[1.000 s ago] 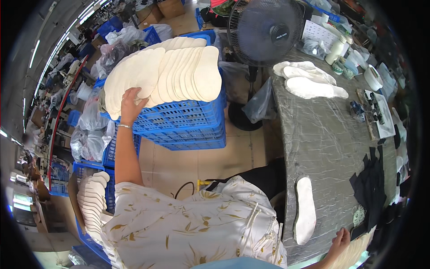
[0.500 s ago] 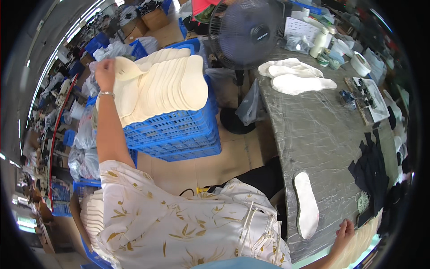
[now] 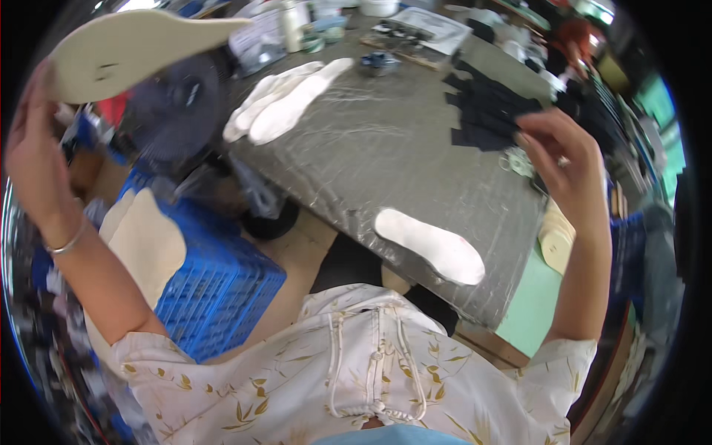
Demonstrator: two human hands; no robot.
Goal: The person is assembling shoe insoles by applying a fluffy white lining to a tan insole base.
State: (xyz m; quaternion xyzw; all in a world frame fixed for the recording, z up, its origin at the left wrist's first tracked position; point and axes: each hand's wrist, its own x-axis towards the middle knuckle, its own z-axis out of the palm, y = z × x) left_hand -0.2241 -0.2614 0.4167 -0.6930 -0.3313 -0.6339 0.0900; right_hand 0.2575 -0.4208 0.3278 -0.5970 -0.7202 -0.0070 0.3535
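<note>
High at the far left, my left hand [image 3: 35, 148] grips the wide end of a cream insole [image 3: 141, 52] and holds it up in the air, its narrow end pointing right. My right hand [image 3: 561, 152] is raised over the right side of the table, near a dark cloth [image 3: 493, 111]. Its fingers are curved, with the thumb apart from them, and I see nothing held there. A white insole [image 3: 430, 245] lies alone near the table's front edge. More white insoles [image 3: 285, 104] overlap at the table's far left corner.
Blue crates [image 3: 215, 274] at the left carry a stack of cream insoles [image 3: 148, 241]. A black fan [image 3: 178, 111] stands behind them. The grey-covered table [image 3: 356, 163] also bears a tray of tools [image 3: 415, 37] and pale green bands [image 3: 517, 161]. More cream insoles [image 3: 556, 241] lie by its right edge.
My left hand has lifted an insole off the crate stack and raised it. My right hand has come up beside the dark cloth. The view has swung right toward the table.
</note>
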